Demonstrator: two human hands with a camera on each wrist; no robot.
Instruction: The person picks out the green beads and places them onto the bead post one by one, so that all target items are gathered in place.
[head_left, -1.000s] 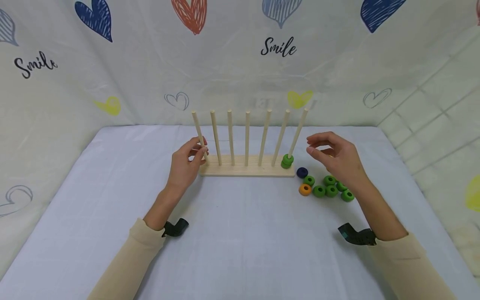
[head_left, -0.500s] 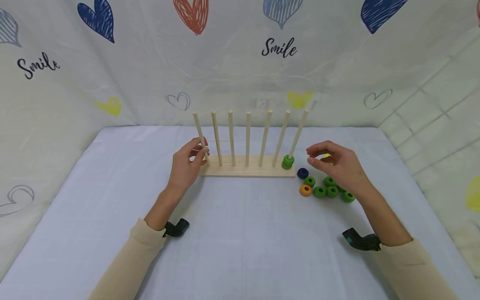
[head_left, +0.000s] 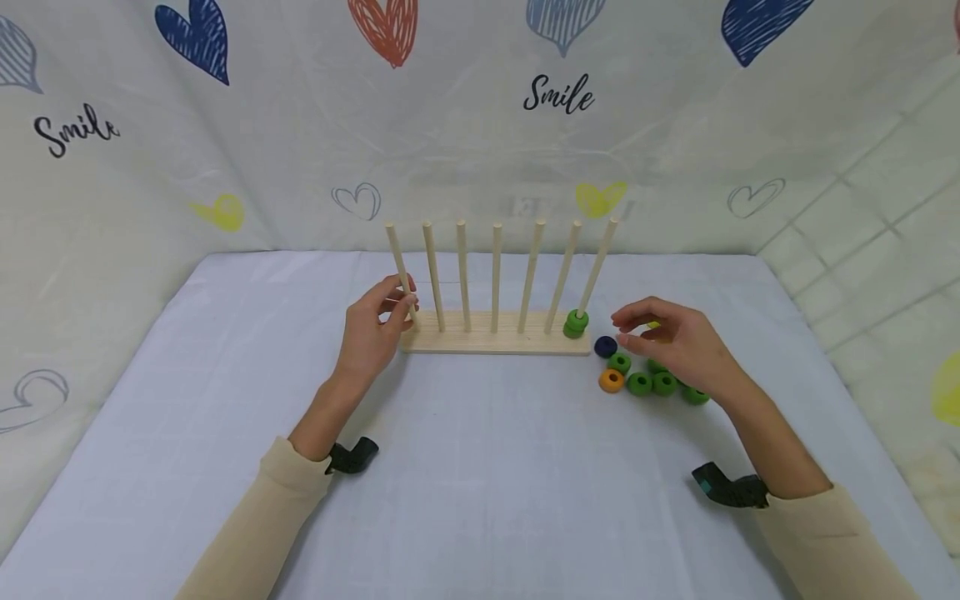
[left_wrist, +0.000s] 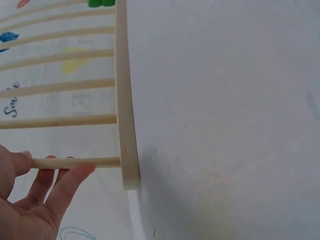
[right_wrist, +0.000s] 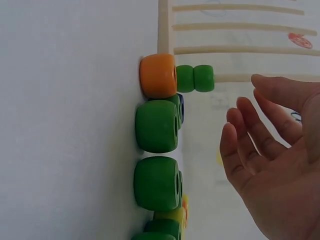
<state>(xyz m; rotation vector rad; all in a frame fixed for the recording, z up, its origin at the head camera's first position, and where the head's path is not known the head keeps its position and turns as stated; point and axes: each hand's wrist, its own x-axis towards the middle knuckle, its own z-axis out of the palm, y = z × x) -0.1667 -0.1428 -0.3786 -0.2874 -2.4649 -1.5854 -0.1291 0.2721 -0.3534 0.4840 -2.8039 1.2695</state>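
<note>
Left hand (head_left: 371, 323) pinches the leftmost peg (head_left: 397, 254), right hand (head_left: 684, 343) hovers empty, fingers parted, over beads (head_left: 639, 384) likely light, hard, best side-pinched.

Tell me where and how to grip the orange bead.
Pinch the orange bead by its rounded left and right walls as the head view shows them, probably from above: it sits hole up, no bead stands beside its left wall, and a green bead sits close behind it.

A pale-wood rack (head_left: 495, 342) shows at centre, green beads (head_left: 640, 384), an orange bead (head_left: 611, 388) and a navy bead (head_left: 605, 347) at right; blue, red and yellow hearts (head_left: 195, 42) pattern the off-white backdrop (head_left: 450, 117).
</note>
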